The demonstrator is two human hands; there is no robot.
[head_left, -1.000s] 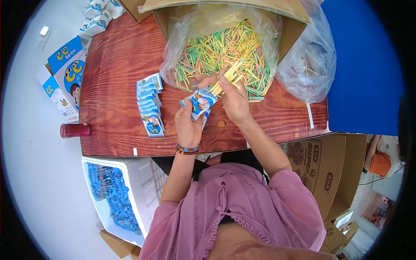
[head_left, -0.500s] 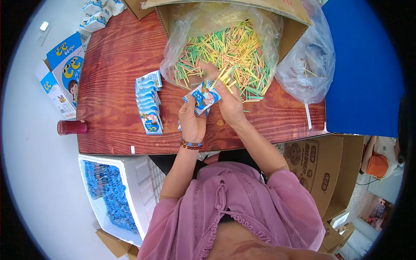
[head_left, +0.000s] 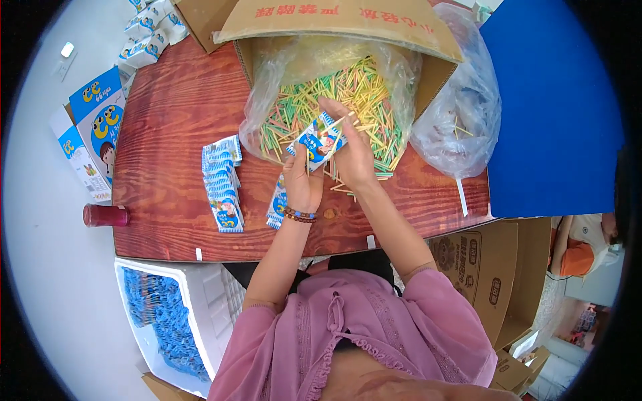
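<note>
The left hand (head_left: pixel 304 188) is clamped on a blue-and-white printed sachet (head_left: pixel 315 142) above the worktop (head_left: pixel 167 107); the right hand (head_left: pixel 356 157) cups its right edge, though whether it grips cannot be told. Beyond, multicoloured thin sticks (head_left: pixel 364 90) lie within a clear plastic bag (head_left: pixel 254 120) inside an open carton (head_left: pixel 341 28); overlapping sachets (head_left: pixel 223 187) lie leftward.

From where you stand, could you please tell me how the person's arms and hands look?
Loose mauve-pink sleeves leave both forearms uncovered. Beaded bracelets, brown with some blue, circle the left wrist; the right wrist shows none. The fingers wear no gloves.
</note>
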